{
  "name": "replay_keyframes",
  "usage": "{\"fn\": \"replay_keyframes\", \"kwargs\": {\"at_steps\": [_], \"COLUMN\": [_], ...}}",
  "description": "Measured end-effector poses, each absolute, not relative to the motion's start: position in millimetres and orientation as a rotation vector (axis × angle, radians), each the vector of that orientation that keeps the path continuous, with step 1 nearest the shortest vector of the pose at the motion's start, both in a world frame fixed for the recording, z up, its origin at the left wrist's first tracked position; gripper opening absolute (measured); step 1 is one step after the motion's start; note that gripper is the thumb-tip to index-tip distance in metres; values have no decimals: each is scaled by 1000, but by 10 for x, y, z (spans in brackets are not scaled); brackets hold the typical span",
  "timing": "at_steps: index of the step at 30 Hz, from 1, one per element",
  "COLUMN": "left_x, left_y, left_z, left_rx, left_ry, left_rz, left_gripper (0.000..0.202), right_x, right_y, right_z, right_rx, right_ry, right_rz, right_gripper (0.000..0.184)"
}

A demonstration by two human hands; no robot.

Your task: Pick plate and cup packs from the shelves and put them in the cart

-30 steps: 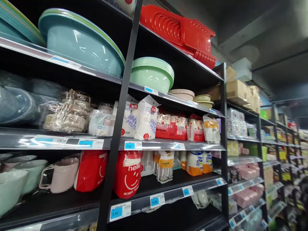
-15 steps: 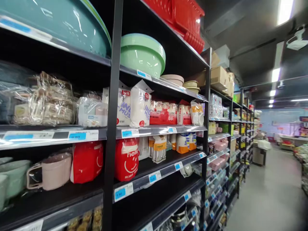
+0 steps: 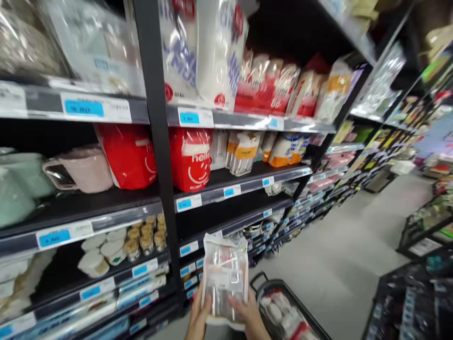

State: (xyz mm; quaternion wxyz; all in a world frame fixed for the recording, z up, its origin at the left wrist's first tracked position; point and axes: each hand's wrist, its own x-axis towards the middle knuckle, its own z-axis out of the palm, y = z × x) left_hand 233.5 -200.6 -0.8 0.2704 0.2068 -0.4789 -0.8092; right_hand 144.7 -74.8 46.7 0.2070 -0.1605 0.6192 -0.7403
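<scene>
A clear plastic packet [image 3: 224, 278] with a pale label is held upright at the bottom middle; long see-through shapes show inside, too blurred to name. My left hand [image 3: 198, 309] grips its left edge, thumb over the front. Around its right edge closes my right hand [image 3: 250, 317], with fingers across the lower front. Right of the packet, lower down, stands a dark shopping basket [image 3: 295, 302] holding white and red wrapped goods. On the shelf above the packet are red "hello" bags [image 3: 191, 160] and small clear packs with orange labels [image 3: 244, 152].
Black shelving runs along the left and into the distance, its upright post [image 3: 155, 141] near me. Pink mugs [image 3: 85, 167], white-lidded jars [image 3: 94, 262] and cork-topped jars [image 3: 146, 238] fill the left shelves. A grey aisle floor [image 3: 318, 250] lies right, bordered by dark display bins [image 3: 410, 302].
My view has tilted down, so the shelves sit higher. Both hands, the packet and the basket have come into view at the bottom.
</scene>
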Motion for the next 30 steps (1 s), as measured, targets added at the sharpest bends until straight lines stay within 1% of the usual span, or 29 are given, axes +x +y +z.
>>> {"fn": "replay_keyframes", "kwargs": {"at_steps": [2,5,9,11,17,21,25,27,30], "left_x": [2327,2306,2278,2266,2238,2275,2330,2335,2321], "left_y": [-1968,-1943,-1911,-1906,-1944,-1957,-1937,-1920,-1907], "left_z": [-119,-190,-167,-167,-232,-243,-197,-159,-132], "left_rx": [498,413,380,388,443,441,393,395,423], "left_ry": [-1296,-1268,-1235,-1268,-1480,-1598,-1841,-1912,-1870], "left_rz": [-2216,-2256,-2297,-2272,-2157,-1993,-1793,-1786,-1836], "left_gripper": [91,84,79,78,82,81,83,90,113], "right_x": [1469,1477,1428,1388,1302,1280,1270,1270,1285], "right_y": [-760,-764,-751,-746,-745,-767,-788,-783,-737], "right_z": [346,228,172,177,264,315,341,344,358], "right_rx": [-322,-193,-7,75,-32,-29,-40,-72,-161], "right_ry": [1688,1644,1634,1636,1611,1561,1479,1415,1422], "right_rz": [-2111,-2187,-2231,-2272,-2318,-2354,-2338,-2329,-2299], "right_gripper": [80,75,81,80,58,53,49,51,50]}}
